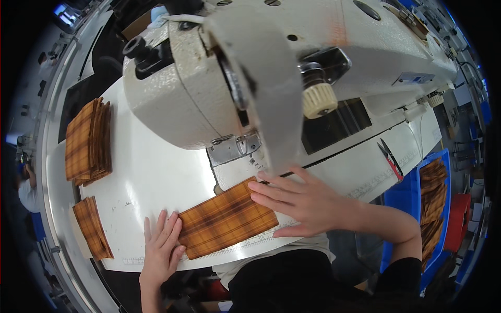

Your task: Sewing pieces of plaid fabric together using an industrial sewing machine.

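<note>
A rectangular piece of orange-brown plaid fabric (224,221) lies flat on the white table in front of the sewing machine (177,94). My left hand (163,242) rests at its left end, fingers stretched out, the tips along the fabric's edge. Over the right end my right hand (295,203) lies with fingers spread, its fingertips touching the fabric's upper right corner. The metal needle plate (237,151) is just beyond the piece. Part of the machine's front is blurred and covers the needle area.
A thick stack of plaid pieces (86,141) sits at the far left, a smaller pile (93,228) nearer. Red-handled thread snips (390,160) lie at the table's right. Beyond that edge, a blue bin (389,201) holds more plaid pieces. A person (28,190) is off at the left.
</note>
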A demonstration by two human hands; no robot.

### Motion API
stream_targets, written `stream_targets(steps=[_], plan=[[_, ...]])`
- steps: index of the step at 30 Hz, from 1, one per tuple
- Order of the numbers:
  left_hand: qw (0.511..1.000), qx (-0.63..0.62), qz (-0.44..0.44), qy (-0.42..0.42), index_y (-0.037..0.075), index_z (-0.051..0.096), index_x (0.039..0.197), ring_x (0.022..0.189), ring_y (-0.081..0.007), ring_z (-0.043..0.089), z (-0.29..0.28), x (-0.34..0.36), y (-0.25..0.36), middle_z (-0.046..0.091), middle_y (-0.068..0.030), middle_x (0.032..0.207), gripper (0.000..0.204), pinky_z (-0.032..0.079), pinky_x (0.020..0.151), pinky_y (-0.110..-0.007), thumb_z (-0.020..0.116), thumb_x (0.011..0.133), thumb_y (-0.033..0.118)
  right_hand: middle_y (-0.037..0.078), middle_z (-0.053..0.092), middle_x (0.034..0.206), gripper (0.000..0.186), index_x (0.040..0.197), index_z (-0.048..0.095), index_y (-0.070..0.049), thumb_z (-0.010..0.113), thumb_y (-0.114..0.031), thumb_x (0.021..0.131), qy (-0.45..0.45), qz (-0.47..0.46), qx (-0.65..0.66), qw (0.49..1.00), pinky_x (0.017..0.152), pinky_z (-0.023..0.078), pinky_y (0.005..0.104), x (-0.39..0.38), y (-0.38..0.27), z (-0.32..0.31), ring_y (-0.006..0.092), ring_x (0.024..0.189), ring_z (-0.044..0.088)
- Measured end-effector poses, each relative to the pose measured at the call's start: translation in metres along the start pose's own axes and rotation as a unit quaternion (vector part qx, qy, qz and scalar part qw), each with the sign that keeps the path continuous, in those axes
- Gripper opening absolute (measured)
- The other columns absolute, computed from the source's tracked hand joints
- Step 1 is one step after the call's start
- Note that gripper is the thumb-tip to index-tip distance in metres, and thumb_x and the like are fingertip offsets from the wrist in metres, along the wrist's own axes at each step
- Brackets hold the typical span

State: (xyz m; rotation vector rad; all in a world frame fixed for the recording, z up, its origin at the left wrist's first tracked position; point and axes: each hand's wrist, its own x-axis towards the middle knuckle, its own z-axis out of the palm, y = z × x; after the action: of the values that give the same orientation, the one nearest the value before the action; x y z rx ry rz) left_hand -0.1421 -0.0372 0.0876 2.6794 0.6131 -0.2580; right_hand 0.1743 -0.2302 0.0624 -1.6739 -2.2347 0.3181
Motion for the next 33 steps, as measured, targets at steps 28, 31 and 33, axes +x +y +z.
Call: stream_targets(steps=[28, 31, 33], plan=[[0.949, -0.017, 0.246, 0.195, -0.003, 0.065, 0.113, 0.101, -0.0263, 0.061, 0.011, 0.141, 0.058, 0.063, -0.0126, 0.117, 0.040, 0.053, 0.086, -0.034, 0.068, 0.072, -0.003, 0.007, 0.058, 0.120, 0.076, 0.135, 0.051, 0.000, 0.048, -0.062, 0.091, 0.048, 0.047, -0.068, 0.995, 0.117, 0.019, 0.0520, 0.014, 0.008, -0.004, 0.0255, 0.125, 0.046], [0.944, -0.049, 0.244, 0.218, 0.000, 0.066, 0.095, 0.074, -0.0236, 0.059, 0.020, 0.150, 0.049, 0.059, -0.0072, 0.084, 0.022, 0.048, 0.064, -0.033, 0.071, 0.074, 0.000, 0.009, 0.063, 0.094, 0.066, 0.114, 0.064, -0.001, 0.049, -0.061, 0.091, 0.093, 0.011, -0.075, 0.993, 0.117, 0.018, 0.0544, 0.017, 0.020, 0.006, 0.0279, 0.120, 0.050], [0.948, -0.057, 0.236, 0.203, 0.000, 0.065, 0.094, 0.071, -0.0235, 0.059, 0.021, 0.149, 0.045, 0.059, -0.0067, 0.080, 0.021, 0.048, 0.062, -0.034, 0.072, 0.074, 0.001, 0.010, 0.064, 0.088, 0.064, 0.106, 0.067, -0.001, 0.049, -0.061, 0.091, 0.084, 0.013, -0.057, 0.995, 0.117, 0.018, 0.0548, 0.019, 0.021, 0.007, 0.0286, 0.120, 0.050]])
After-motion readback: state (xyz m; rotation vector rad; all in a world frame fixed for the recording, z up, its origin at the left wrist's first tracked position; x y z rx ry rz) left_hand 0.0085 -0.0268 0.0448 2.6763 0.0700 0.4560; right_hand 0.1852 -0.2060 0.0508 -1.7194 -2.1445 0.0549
